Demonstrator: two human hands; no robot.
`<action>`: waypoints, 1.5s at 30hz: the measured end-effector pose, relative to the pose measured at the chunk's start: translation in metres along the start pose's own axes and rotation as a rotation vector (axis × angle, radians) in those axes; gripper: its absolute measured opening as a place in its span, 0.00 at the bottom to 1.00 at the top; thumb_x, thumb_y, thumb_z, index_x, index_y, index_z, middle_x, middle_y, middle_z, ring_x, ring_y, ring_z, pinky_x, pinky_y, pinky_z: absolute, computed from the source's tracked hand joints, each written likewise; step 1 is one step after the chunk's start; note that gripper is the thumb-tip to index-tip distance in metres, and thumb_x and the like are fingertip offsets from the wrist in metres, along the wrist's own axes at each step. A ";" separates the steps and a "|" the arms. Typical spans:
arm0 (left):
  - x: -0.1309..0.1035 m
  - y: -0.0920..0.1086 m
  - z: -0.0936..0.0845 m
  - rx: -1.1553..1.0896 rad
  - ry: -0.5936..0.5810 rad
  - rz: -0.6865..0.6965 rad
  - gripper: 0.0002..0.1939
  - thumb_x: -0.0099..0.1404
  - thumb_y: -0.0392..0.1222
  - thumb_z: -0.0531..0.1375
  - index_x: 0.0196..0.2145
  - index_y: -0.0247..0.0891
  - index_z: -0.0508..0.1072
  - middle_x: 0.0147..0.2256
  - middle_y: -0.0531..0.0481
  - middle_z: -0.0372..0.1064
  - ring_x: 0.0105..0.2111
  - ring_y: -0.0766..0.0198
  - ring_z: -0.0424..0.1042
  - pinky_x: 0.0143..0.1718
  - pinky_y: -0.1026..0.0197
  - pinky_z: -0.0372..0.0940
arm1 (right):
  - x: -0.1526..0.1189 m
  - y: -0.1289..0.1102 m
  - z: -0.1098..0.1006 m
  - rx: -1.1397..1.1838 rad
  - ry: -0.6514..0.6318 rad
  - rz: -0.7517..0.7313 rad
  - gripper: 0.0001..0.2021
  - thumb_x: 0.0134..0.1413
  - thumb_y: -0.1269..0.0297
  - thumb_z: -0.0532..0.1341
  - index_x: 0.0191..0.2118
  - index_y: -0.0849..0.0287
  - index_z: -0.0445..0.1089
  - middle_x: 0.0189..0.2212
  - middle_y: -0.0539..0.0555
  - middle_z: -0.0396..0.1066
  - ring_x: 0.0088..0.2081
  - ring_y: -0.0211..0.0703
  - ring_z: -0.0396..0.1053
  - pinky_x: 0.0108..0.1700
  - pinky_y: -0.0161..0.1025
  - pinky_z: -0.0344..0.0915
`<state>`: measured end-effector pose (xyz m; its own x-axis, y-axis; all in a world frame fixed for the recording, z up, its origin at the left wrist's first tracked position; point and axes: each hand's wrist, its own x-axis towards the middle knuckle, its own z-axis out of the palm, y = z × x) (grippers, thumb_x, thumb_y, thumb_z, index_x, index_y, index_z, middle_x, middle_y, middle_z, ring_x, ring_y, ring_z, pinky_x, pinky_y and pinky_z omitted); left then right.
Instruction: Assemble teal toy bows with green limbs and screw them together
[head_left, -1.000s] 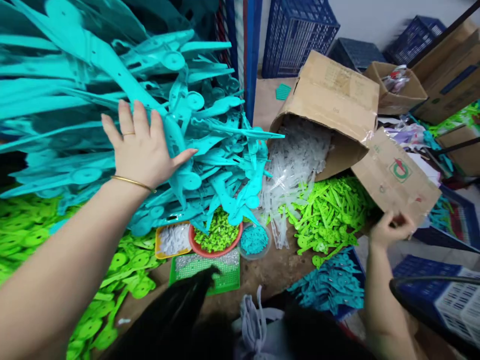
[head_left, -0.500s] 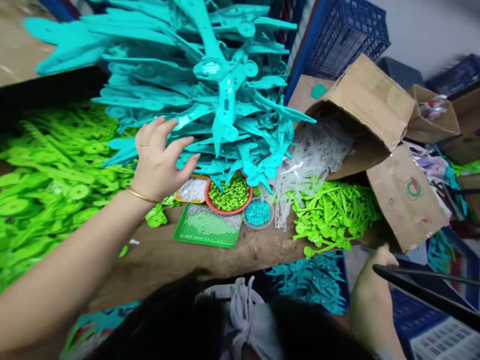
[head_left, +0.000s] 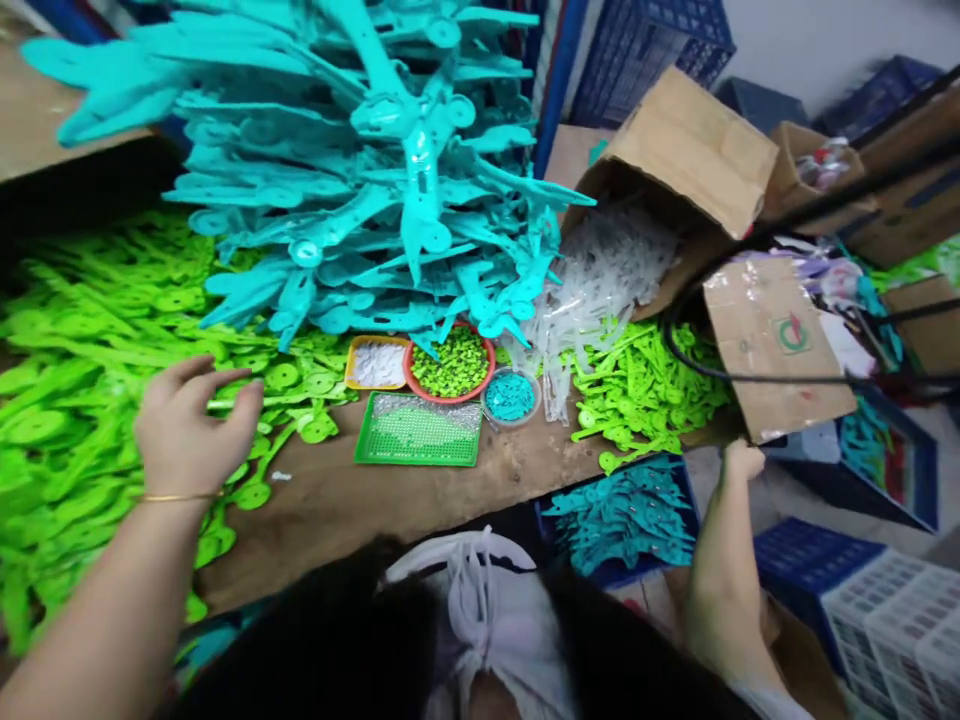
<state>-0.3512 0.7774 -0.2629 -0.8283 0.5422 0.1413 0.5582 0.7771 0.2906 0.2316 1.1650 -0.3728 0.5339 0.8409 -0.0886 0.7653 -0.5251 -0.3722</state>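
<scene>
Fingers [head_left: 214,383] of the left hand [head_left: 187,445] parted from the thumb in a loose curve, between 8 and 9 o'clock, above the large lime heap [head_left: 97,350]; cannot tell whether in contact. At 11 o'clock, a tall stack of teal parts [head_left: 420,170]. Near the middle, on the counter [head_left: 337,510], a yellow tray [head_left: 350,365] of white pieces, just beside the 9 o'clock side of a red bowl [head_left: 409,372] of small green pieces. At the bowl's 7 o'clock, a green tray [head_left: 390,435]; at its 4 o'clock, a clear bowl [head_left: 537,400] of small teal pieces. Toward 1 o'clock, clear strips [head_left: 600,280] spilling from a tipped cardboard box [head_left: 690,150]; near 3 o'clock, the smaller lime heap [head_left: 645,390]; toward 5 o'clock, a blue crate [head_left: 692,495] of teal parts. Between 3 and 4 o'clock, right hand [head_left: 742,462] bunched near the lower edge of a cardboard flap [head_left: 784,370]; cannot tell whether gripping anything.
</scene>
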 end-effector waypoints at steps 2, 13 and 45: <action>0.000 0.007 0.009 -0.027 -0.015 0.034 0.28 0.62 0.58 0.51 0.43 0.32 0.76 0.52 0.35 0.69 0.54 0.47 0.67 0.57 0.47 0.61 | -0.016 0.017 0.007 0.028 -0.014 0.095 0.17 0.61 0.57 0.58 0.52 0.61 0.66 0.50 0.58 0.66 0.49 0.46 0.68 0.49 0.49 0.68; -0.028 0.035 0.018 -0.026 -0.231 0.089 0.20 0.59 0.58 0.51 0.40 0.48 0.75 0.49 0.44 0.69 0.54 0.45 0.67 0.56 0.44 0.62 | -0.150 0.027 0.147 0.186 -0.160 0.335 0.22 0.61 0.56 0.58 0.58 0.59 0.61 0.58 0.60 0.60 0.56 0.51 0.62 0.56 0.56 0.62; -0.178 -0.140 0.026 -0.067 -0.189 -0.353 0.09 0.61 0.40 0.57 0.37 0.37 0.74 0.42 0.44 0.72 0.46 0.56 0.71 0.52 0.52 0.67 | -0.265 -0.095 0.148 0.469 -0.221 -0.915 0.23 0.50 0.59 0.57 0.50 0.67 0.64 0.47 0.74 0.65 0.53 0.66 0.63 0.56 0.62 0.59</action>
<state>-0.2808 0.5809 -0.3535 -0.9417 0.2998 -0.1530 0.2316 0.9070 0.3516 -0.0355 1.0118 -0.4503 -0.2907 0.9214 0.2580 0.6026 0.3858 -0.6986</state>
